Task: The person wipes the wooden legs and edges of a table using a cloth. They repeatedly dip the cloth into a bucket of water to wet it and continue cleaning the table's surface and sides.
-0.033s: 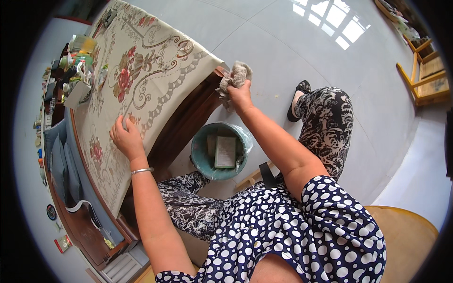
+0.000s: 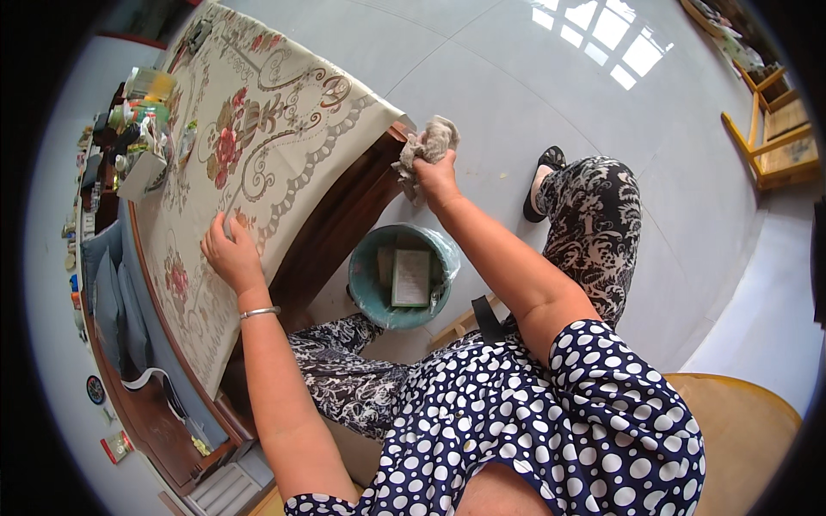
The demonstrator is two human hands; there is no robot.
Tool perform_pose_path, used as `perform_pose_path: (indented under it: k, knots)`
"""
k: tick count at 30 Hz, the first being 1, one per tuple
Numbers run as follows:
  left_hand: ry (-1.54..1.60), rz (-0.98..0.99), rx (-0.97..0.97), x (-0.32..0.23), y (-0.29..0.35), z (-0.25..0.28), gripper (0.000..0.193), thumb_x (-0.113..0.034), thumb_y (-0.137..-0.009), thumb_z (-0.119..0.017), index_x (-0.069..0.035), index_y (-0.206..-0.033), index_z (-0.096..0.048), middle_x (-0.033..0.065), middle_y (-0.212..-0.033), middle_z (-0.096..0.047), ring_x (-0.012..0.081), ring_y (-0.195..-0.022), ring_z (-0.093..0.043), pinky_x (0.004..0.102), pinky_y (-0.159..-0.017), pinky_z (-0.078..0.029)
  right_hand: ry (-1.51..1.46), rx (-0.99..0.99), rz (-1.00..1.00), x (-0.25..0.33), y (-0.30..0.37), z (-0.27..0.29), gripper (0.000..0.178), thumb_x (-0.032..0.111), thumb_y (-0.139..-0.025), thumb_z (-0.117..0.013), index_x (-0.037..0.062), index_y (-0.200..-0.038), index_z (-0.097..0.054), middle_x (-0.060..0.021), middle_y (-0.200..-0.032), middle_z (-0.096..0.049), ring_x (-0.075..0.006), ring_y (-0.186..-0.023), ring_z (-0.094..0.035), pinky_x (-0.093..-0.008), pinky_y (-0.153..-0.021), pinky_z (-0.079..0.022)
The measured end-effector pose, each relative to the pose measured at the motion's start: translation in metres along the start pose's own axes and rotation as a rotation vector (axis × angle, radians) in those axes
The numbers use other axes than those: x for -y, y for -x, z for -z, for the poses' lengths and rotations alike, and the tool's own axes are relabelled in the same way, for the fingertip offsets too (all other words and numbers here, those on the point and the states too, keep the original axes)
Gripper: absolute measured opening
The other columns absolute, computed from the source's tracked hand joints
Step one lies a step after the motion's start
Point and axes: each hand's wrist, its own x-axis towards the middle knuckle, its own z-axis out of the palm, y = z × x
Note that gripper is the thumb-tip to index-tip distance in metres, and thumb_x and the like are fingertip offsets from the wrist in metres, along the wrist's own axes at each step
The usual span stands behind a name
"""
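Grey rag [image 2: 428,148] | right hand [image 2: 437,179] grip clamped; left hand [image 2: 231,255] flat (tablecloth [image 2: 284,112]); green box [image 2: 411,277] in bin [image 2: 366,284]

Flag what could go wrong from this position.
The left hand presses the floral tablecloth, whose edge overhangs the table; a tug could drag the clutter of small items at the far end. The right hand rubs a grey rag at the table corner and might slip off.
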Motion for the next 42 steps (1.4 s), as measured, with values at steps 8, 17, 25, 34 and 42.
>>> perform_pose_path:
  k: [8, 17, 25, 34, 42]
  knots:
    - [-0.025, 0.049, 0.039, 0.003, 0.002, 0.005, 0.028, -0.019, -0.089, -0.056, -0.001, -0.109, -0.063, 0.0137, -0.110, -0.064, 0.0325, -0.106, -0.054, 0.0410, -0.095, -0.041, 0.222, 0.506, -0.290, -0.022, 0.087, -0.020, 0.065, 0.013, -0.073, -0.066, 0.0004, -0.124, -0.028, -0.0236, -0.112, -0.053, -0.0321, -0.100, -0.058, -0.0435, -0.080, -0.051]
    - [0.021, 0.055, 0.058, -0.005, -0.002, 0.002, 0.026, -0.017, -0.089, -0.056, -0.002, -0.109, -0.064, 0.0136, -0.110, -0.064, 0.0317, -0.106, -0.054, 0.0405, -0.095, -0.041, -0.138, 0.469, -0.206, -0.012, 0.027, -0.012, 0.028, 0.008, -0.071, -0.063, 0.0013, -0.099, -0.063, -0.0080, -0.085, -0.066, -0.0196, -0.079, -0.063, -0.0348, -0.073, -0.053]
    - [-0.004, 0.017, 0.070, 0.008, -0.005, -0.003, 0.026, -0.017, -0.089, -0.056, -0.001, -0.109, -0.064, 0.0150, -0.109, -0.064, 0.0321, -0.104, -0.056, 0.0412, -0.094, -0.041, -0.281, 0.058, 0.082, 0.015, -0.044, 0.030, 0.033, 0.003, -0.076, -0.061, -0.0002, -0.109, -0.059, -0.0097, -0.097, -0.066, -0.0178, -0.085, -0.065, -0.0325, -0.077, -0.054]
    - [0.008, 0.057, 0.129, 0.005, -0.006, 0.006, 0.028, -0.018, -0.092, -0.054, 0.000, -0.111, -0.062, 0.0151, -0.109, -0.062, 0.0316, -0.104, -0.056, 0.0404, -0.092, -0.043, 0.353, 0.095, 0.432, 0.041, -0.043, 0.024, 0.052, 0.006, -0.071, -0.072, 0.0072, -0.120, -0.057, -0.0153, -0.118, -0.062, -0.0283, -0.109, -0.060, -0.0373, -0.094, -0.047]
    - [0.038, 0.052, 0.177, 0.005, -0.006, 0.003, 0.027, -0.018, -0.094, -0.052, 0.000, -0.113, -0.061, 0.0153, -0.112, -0.060, 0.0315, -0.104, -0.055, 0.0400, -0.090, -0.045, 0.610, 0.265, 0.480, 0.046, -0.037, 0.024, 0.046, 0.004, -0.070, -0.066, 0.0094, -0.115, -0.062, -0.0166, -0.108, -0.064, -0.0360, -0.103, -0.059, -0.0411, -0.090, -0.048]
